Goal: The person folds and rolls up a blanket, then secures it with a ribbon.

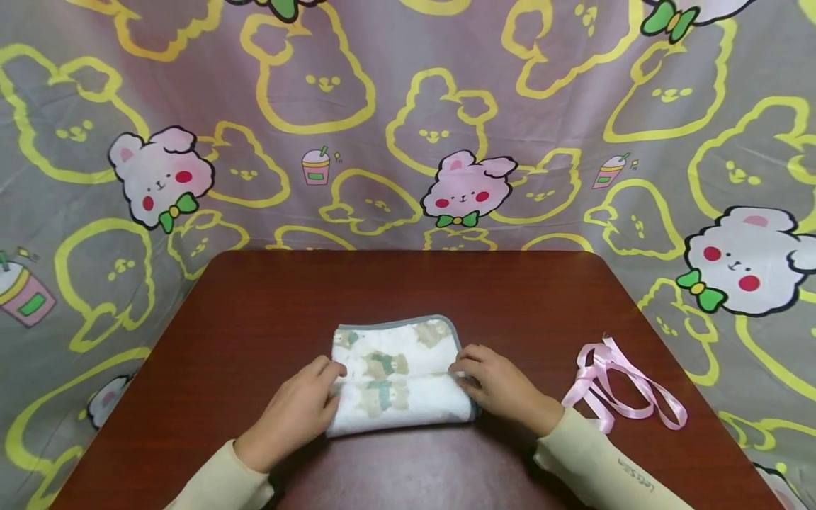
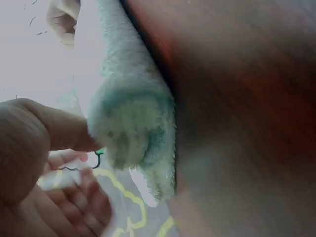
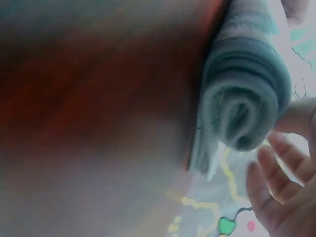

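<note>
A white plush towel (image 1: 398, 405) with bear prints and a grey-green edge lies on the table, its near side rolled up and its far part flat. At the left end of the roll, my left hand (image 1: 302, 397) touches it. In the left wrist view the thumb (image 2: 69, 129) rests against the roll, with the other fingers blurred and apart from it. My right hand (image 1: 503, 386) touches the right end. The right wrist view shows the spiral end of the roll (image 3: 242, 116), the thumb against it and the loosely bent fingers (image 3: 276, 170) spread beyond.
A loose, looped pink ribbon (image 1: 621, 389) lies on the right of the brown table (image 1: 408, 283), beside the right forearm. A grey curtain (image 1: 395, 42) with yellow outlines and cartoon rabbits hangs behind the table and along both sides.
</note>
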Tool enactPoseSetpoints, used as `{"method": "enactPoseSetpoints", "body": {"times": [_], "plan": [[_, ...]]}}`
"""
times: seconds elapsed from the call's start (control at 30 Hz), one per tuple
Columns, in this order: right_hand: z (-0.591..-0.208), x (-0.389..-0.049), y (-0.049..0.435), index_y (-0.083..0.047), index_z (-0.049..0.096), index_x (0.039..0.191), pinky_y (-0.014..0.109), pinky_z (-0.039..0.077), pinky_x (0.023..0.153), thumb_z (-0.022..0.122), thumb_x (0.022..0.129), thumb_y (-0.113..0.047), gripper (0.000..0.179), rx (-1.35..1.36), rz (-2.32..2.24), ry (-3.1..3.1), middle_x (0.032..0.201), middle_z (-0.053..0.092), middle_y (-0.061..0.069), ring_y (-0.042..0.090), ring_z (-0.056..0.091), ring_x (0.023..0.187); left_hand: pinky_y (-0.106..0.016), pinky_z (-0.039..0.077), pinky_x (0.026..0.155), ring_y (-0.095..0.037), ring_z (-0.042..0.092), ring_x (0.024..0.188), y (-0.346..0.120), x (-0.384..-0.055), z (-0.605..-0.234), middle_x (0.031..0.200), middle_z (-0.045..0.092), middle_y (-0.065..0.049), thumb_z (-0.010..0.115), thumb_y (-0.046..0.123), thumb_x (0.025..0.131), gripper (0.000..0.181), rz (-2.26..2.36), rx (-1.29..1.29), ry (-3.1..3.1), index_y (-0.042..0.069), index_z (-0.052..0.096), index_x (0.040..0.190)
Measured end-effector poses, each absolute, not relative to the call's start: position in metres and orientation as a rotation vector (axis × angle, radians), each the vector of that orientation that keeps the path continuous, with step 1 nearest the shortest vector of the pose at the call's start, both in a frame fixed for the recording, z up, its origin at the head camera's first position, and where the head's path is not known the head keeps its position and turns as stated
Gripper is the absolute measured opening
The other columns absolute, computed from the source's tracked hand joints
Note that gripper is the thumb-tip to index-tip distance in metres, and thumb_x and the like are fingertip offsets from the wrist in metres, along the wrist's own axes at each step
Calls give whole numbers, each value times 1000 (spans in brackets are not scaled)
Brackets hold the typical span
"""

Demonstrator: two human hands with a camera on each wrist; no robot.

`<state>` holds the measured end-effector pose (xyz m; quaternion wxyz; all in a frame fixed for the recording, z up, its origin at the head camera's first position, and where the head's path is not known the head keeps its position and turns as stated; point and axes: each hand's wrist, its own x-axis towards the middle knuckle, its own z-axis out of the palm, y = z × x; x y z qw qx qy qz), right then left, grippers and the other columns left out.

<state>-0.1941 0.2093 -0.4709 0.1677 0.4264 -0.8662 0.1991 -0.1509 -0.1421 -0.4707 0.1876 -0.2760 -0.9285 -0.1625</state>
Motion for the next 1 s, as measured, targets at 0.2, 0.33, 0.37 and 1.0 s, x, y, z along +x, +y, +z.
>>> {"method": "enactPoseSetpoints", "body": {"times": [0.2, 0.33, 0.37, 1.0], "plan": [[-469, -193, 205, -11, 72, 90, 25, 51, 73, 66, 69, 9, 30, 1468, 447, -2196, 95, 63, -1, 13, 61, 87, -41, 49, 85, -20, 59, 103, -135, -145, -470, 112, 64, -4, 57, -11, 70, 44, -386, -1171, -2417, 7, 68, 109], [-468, -187, 205, -9, 71, 104, 28, 52, 78, 65, 75, 0, 31, 1480, 316, -2275, 103, 66, 1, 13, 64, 93, -44, 46, 92, -23, 57, 113, -138, -136, -472, 125, 61, -9, 67, 10, 83, 42, -343, -1211, -2512, 5, 64, 124], [-468, -185, 206, -9, 70, 109, 30, 52, 80, 67, 80, -7, 30, 1467, 287, -2320, 106, 66, 1, 14, 64, 96, -45, 45, 94, -24, 56, 115, -140, -135, -472, 128, 59, -10, 71, 18, 83, 47, -331, -1217, -2544, 5, 61, 127], [-462, -182, 209, -7, 53, 136, 36, 48, 92, 75, 75, -25, 67, 1422, 174, -2671, 127, 61, 5, 18, 58, 115, -37, 52, 86, -18, 62, 107, -140, -142, -474, 117, 65, -5, 68, 3, 67, 55, -365, -1079, -2609, 6, 63, 122]]}}
